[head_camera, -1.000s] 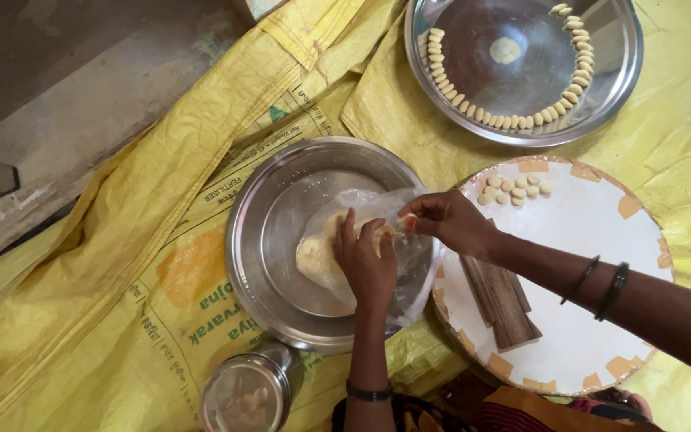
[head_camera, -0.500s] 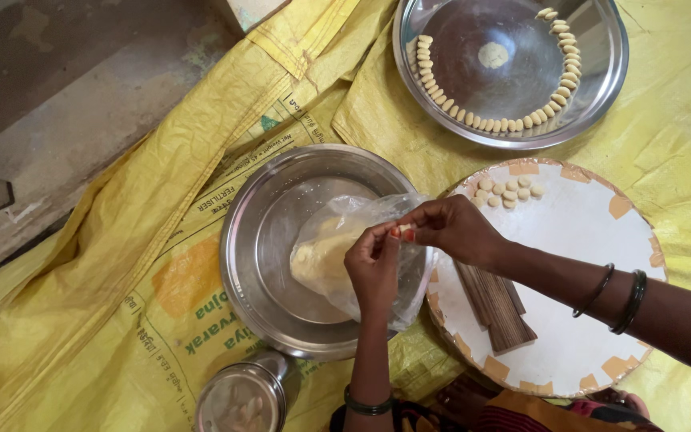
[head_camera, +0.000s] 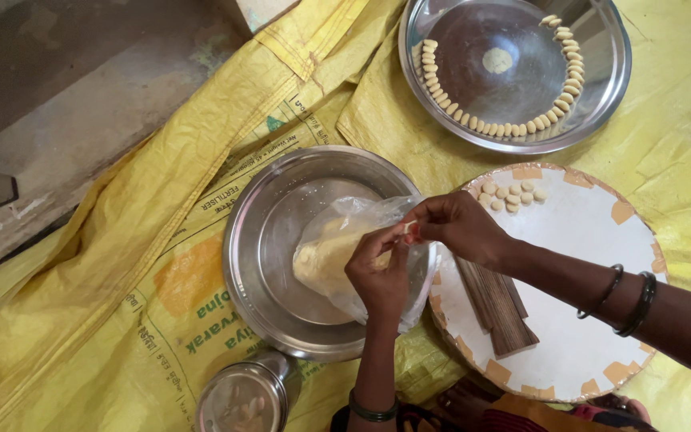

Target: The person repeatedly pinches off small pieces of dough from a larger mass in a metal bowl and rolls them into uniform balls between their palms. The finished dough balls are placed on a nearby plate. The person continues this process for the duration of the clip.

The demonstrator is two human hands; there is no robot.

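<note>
- The pale yellow lump of soft dough [head_camera: 325, 256] looks like the kind of stuff that gives under any pinch — light, squishy, probably a bit tacky. It tears rather than lifts, so I'd say you take a small bit off the edge with fingertips instead of grabbing the whole mass.
- It sits half wrapped in a thin clear plastic bag [head_camera: 361, 220], inside the wide round steel basin [head_camera: 265, 240]. The plastic is crinkly and slippery-looking, so I'd guess the lump would slide if you pulled by the bag alone.
- Left hand [head_camera: 377, 268] is at about 3 o'clock in the basin, over the dough, fingers curled up and pinching at a tiny pale piece of dough [head_camera: 406, 228].
- Right hand [head_camera: 457, 228] comes in from 3 o'clock and meets it there, thumb and fingertips closed on the same little piece — both hands are touching at that spot. Two dark bangles [head_camera: 629, 292] on that wrist.
- Looks-wise: the dough is smooth, creamy yellow, matte, with no cracks I can make out through the plastic.
- Just beside the basin at 3 o'clock there's a round white board with orange patches [head_camera: 585, 336], carrying a few small dough pellets [head_camera: 509, 194] at its 11 o'clock edge and a ridged brown wooden block [head_camera: 496, 300].
- At 1 o'clock from the basin, a shiny steel plate [head_camera: 513, 72] has shaped dough pieces [head_camera: 489, 126] lined round its rim.
- Small lidded steel container [head_camera: 245, 396] at the basin's 6 o'clock, everything on yellow woven sacking [head_camera: 121, 320].
</note>
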